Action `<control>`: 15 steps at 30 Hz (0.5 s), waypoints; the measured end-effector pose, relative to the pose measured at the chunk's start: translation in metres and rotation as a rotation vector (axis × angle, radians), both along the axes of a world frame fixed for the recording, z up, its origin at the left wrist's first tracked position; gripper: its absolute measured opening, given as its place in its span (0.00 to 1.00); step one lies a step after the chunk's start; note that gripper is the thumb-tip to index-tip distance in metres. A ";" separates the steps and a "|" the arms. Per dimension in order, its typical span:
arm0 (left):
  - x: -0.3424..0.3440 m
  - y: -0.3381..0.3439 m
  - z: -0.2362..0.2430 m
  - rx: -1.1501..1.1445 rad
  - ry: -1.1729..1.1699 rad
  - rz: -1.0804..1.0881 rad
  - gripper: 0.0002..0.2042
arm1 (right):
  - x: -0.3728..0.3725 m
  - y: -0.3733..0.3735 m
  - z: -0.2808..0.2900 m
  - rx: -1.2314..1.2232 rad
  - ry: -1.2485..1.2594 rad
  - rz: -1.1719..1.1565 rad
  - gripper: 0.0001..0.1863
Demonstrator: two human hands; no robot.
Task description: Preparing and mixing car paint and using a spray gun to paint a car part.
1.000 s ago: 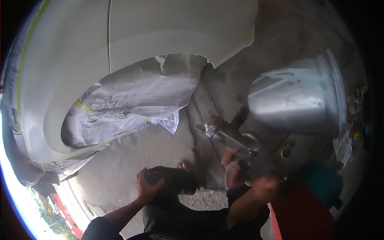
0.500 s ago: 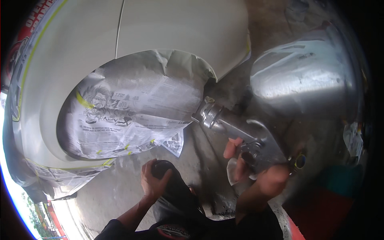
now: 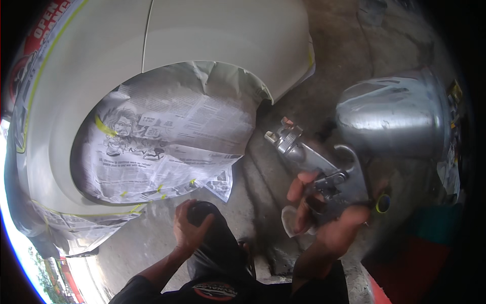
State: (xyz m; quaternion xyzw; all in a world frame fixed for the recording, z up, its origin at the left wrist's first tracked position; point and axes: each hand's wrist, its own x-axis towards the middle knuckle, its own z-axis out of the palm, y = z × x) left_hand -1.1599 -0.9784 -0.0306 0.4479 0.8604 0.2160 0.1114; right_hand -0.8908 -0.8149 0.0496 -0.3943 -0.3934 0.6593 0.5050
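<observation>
My right hand (image 3: 336, 228) is closed round a metal spray gun (image 3: 331, 180). Its knurled nozzle end points up and left, towards the papered wheel arch. A curved hook stands out on the gun's upper side. Just behind the hand is a small yellow-rimmed round part (image 3: 383, 203). My left hand (image 3: 191, 228) lies over my bent knee (image 3: 215, 230), thumb spread from the fingers, holding nothing. To the left, a pale car body panel (image 3: 223, 35) curves round a wheel opening masked with newspaper (image 3: 187, 137). Yellow tape pieces stick to the paper.
A big silvery metal container (image 3: 392, 121), streaked with pale residue, is at the right; whether it joins the gun I cannot tell. More taped newspaper (image 3: 91, 228) hangs at the panel's lower left. The concrete floor (image 3: 263, 202) is stained. Red and teal shapes lie at lower right.
My right hand has shifted the spray gun slightly right, and its nozzle is now farther from the newspaper. The silvery container appears farther right and lower. My left hand stays on the knee.
</observation>
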 end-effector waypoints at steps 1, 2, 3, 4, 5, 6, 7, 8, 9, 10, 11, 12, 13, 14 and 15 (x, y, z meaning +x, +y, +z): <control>0.000 0.001 0.000 -0.003 0.012 -0.014 0.30 | -0.002 0.000 -0.001 -0.002 0.003 0.001 0.60; 0.000 0.002 0.001 -0.006 0.024 -0.027 0.30 | -0.004 -0.001 -0.001 -0.016 0.021 0.010 0.60; -0.001 0.001 0.000 -0.009 0.025 -0.026 0.30 | -0.006 -0.002 -0.002 -0.031 0.038 0.020 0.60; 0.000 0.002 -0.002 -0.003 0.029 -0.033 0.30 | -0.005 -0.002 -0.004 -0.031 0.032 0.015 0.60; 0.001 0.004 -0.003 0.003 0.032 -0.039 0.30 | -0.004 -0.002 -0.010 0.001 0.070 0.019 0.59; 0.001 0.005 -0.004 0.003 0.024 -0.043 0.30 | -0.002 -0.002 -0.014 0.033 0.108 0.024 0.58; 0.001 0.006 -0.005 0.013 0.008 -0.058 0.30 | -0.001 0.000 -0.017 0.026 0.100 0.022 0.58; 0.002 0.007 -0.006 0.023 -0.010 -0.072 0.30 | 0.001 0.003 -0.020 0.047 0.085 0.004 0.56; 0.002 0.007 -0.007 0.016 -0.021 -0.073 0.30 | 0.002 0.005 -0.023 0.068 0.069 -0.013 0.54; 0.000 0.008 -0.007 0.013 -0.020 -0.072 0.30 | 0.001 0.005 -0.028 0.064 0.061 -0.016 0.54; -0.002 0.009 -0.008 0.009 -0.021 -0.071 0.30 | -0.001 0.005 -0.034 0.003 0.053 -0.101 0.52; -0.001 0.009 -0.008 0.005 -0.029 -0.072 0.30 | -0.002 0.005 -0.039 -0.058 0.044 -0.187 0.51; -0.001 0.010 -0.007 0.004 -0.026 -0.073 0.30 | -0.001 0.006 -0.042 -0.060 0.038 -0.185 0.51; 0.000 0.010 -0.007 0.003 -0.023 -0.074 0.30 | 0.000 0.008 -0.046 -0.120 0.053 -0.199 0.51; -0.001 0.011 -0.007 0.001 -0.029 -0.071 0.30 | 0.000 0.009 -0.048 -0.181 0.070 -0.212 0.52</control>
